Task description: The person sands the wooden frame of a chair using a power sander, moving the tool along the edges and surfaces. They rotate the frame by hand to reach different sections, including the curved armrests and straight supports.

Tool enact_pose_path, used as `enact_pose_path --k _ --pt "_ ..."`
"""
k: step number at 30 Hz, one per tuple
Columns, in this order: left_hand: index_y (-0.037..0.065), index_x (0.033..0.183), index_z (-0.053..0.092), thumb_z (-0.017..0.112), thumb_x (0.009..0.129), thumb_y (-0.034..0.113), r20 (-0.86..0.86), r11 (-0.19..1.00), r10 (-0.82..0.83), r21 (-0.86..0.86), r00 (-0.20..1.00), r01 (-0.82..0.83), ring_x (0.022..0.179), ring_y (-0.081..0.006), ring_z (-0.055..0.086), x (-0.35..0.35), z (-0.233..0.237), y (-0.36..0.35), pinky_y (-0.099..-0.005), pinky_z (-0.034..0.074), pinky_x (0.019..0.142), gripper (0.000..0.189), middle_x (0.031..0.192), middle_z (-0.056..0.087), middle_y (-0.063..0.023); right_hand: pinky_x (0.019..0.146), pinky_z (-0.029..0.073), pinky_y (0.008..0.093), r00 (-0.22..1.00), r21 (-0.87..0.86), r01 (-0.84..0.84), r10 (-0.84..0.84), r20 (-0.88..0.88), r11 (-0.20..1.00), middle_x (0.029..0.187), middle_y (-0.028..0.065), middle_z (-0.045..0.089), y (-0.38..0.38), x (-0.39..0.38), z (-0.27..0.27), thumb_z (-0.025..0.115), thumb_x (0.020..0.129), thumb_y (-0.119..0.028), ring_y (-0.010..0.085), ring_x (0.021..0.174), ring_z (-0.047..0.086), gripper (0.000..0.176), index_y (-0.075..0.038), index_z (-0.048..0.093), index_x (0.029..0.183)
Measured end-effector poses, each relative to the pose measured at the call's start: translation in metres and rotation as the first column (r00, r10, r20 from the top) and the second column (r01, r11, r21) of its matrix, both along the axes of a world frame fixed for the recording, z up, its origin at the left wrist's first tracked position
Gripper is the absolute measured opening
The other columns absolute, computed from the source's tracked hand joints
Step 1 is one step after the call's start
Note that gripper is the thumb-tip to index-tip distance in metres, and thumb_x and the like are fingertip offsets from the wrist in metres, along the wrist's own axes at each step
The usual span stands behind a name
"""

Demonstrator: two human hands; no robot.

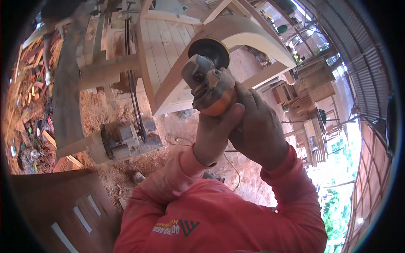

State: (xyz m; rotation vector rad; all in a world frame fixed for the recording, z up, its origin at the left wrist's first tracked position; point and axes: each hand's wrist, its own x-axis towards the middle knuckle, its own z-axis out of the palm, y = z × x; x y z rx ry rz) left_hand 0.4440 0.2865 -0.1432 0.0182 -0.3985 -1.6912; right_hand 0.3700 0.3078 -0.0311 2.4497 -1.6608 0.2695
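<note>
You are looking down at a floor [101, 114] that is lying under a thick coat of sawdust. At nine o'clock a heap of wood offcuts [29, 97] is spreading across it. Toward eight o'clock a motor [122, 141] is sitting in the shavings, and a thin cable [238, 179] is trailing at five o'clock.

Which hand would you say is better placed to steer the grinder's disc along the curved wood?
Left, probably: the left hand grips the grinder nearest its disc, thumb across the body; the right hand wraps behind it.
</note>
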Motion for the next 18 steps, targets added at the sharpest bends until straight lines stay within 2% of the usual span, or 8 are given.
enact_pose_path --k 4,7,10,12,13,16,18 --pt "0.001 0.136 0.054 0.070 0.100 0.016 0.032 1.000 0.008 -0.030 0.999 -0.007 0.105 -0.0116 0.064 -0.001 0.031 -0.002 -0.0260 0.054 0.087 0.043 0.119 0.064 -0.0052 0.085 0.056 0.0493 0.998 0.055 0.009 -0.012 0.061 0.998 0.116 0.0261 0.062 -0.001 0.000 0.037 0.071 0.086 -0.018 0.0453 0.098 0.067 0.062 0.006 0.048 0.138" --pt "0.001 0.138 0.053 0.071 0.100 0.016 0.124 0.999 0.009 -0.050 0.992 -0.003 0.112 -0.0133 0.062 -0.003 0.052 -0.003 -0.0295 0.052 0.094 0.045 0.122 0.064 -0.0065 0.085 0.056 0.0498 0.991 0.047 0.018 -0.024 0.131 0.999 0.116 0.0274 0.063 0.000 -0.006 0.055 0.074 0.084 -0.018 0.0458 0.099 0.067 0.061 0.006 0.050 0.135" --pt "0.000 0.138 0.052 0.070 0.100 0.016 0.158 0.978 0.034 -0.208 0.987 0.000 0.119 -0.0147 0.060 -0.013 0.069 -0.007 -0.0320 0.049 0.100 0.045 0.127 0.063 -0.0082 0.085 0.057 0.0488 0.969 0.031 -0.031 0.023 0.248 0.999 0.114 0.0270 0.066 -0.005 -0.031 0.065 0.075 0.084 -0.015 0.0470 0.099 0.068 0.057 0.006 0.052 0.132" --pt "0.001 0.138 0.052 0.069 0.100 0.015 0.186 0.966 0.001 -0.253 0.983 0.047 0.119 -0.0140 0.060 -0.021 0.080 -0.010 -0.0312 0.049 0.099 0.043 0.128 0.062 -0.0074 0.085 0.058 0.0464 0.934 0.031 -0.056 0.042 0.354 0.998 0.111 0.0254 0.068 -0.009 -0.044 0.068 0.075 0.084 -0.014 0.0453 0.098 0.070 0.055 0.006 0.054 0.131" --pt "0.001 0.138 0.053 0.068 0.101 0.014 0.203 0.958 -0.013 -0.277 0.979 0.070 0.119 -0.0136 0.059 -0.026 0.086 -0.013 -0.0308 0.050 0.098 0.042 0.129 0.062 -0.0070 0.084 0.058 0.0448 0.909 0.029 -0.069 0.051 0.414 0.997 0.109 0.0243 0.069 -0.010 -0.050 0.070 0.076 0.084 -0.013 0.0440 0.097 0.071 0.054 0.006 0.054 0.130" --pt "0.000 0.136 0.051 0.069 0.100 0.020 0.328 0.943 -0.051 -0.295 0.943 0.154 0.117 -0.0197 0.064 -0.047 0.096 -0.028 -0.0334 0.051 0.097 0.045 0.125 0.065 -0.0127 0.081 0.058 0.0378 0.743 0.040 -0.119 0.062 0.667 0.992 0.104 0.0154 0.071 -0.018 -0.084 0.064 0.075 0.087 -0.013 0.0300 0.091 0.072 0.050 0.004 0.056 0.130" --pt "-0.002 0.135 0.050 0.070 0.099 0.026 0.580 0.929 -0.020 -0.290 0.815 0.229 0.113 -0.0262 0.067 -0.062 0.109 -0.042 -0.0360 0.052 0.093 0.050 0.119 0.066 -0.0177 0.080 0.057 0.0340 0.560 0.077 -0.136 0.012 0.828 0.988 0.104 0.0106 0.071 -0.019 -0.111 0.057 0.074 0.089 -0.013 0.0212 0.090 0.070 0.046 0.003 0.057 0.129"
